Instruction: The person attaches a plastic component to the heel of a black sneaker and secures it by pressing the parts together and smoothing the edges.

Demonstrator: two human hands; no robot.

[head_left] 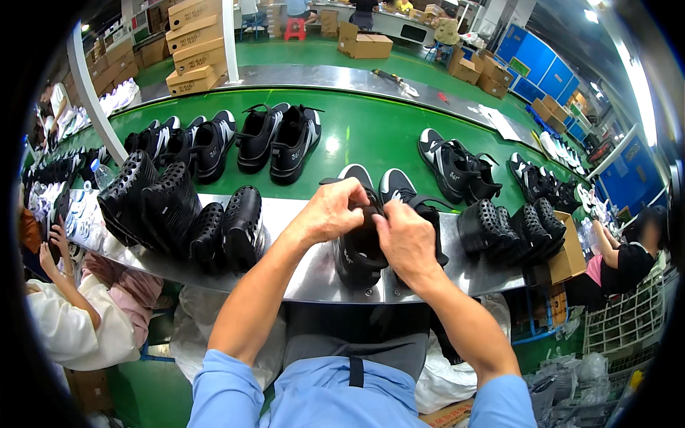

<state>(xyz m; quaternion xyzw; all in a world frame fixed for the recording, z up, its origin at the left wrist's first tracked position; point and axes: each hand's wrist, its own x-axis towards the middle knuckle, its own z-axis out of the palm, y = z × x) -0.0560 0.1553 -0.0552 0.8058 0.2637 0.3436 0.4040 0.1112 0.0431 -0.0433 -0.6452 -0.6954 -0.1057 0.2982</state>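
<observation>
A black sneaker with a grey-white toe (359, 260) stands on the steel ledge in front of me, its opening towards me. Over its throat my left hand (327, 212) is closed in a pinch on the black shoelace. My right hand (408, 239) pinches at the lace from the other side, thumb over the shoe's opening. The fingers hide most of the lacing. Close against it on the right stands a second black sneaker (397, 185), partly behind my right hand.
Black perforated shoe-shaped pieces (171, 203) stand on the ledge to the left, and more (510, 230) to the right. Pairs of black sneakers (294, 146) line the green belt (364, 135) beyond. Co-workers sit at both sides. An open carton (569, 250) is at the right.
</observation>
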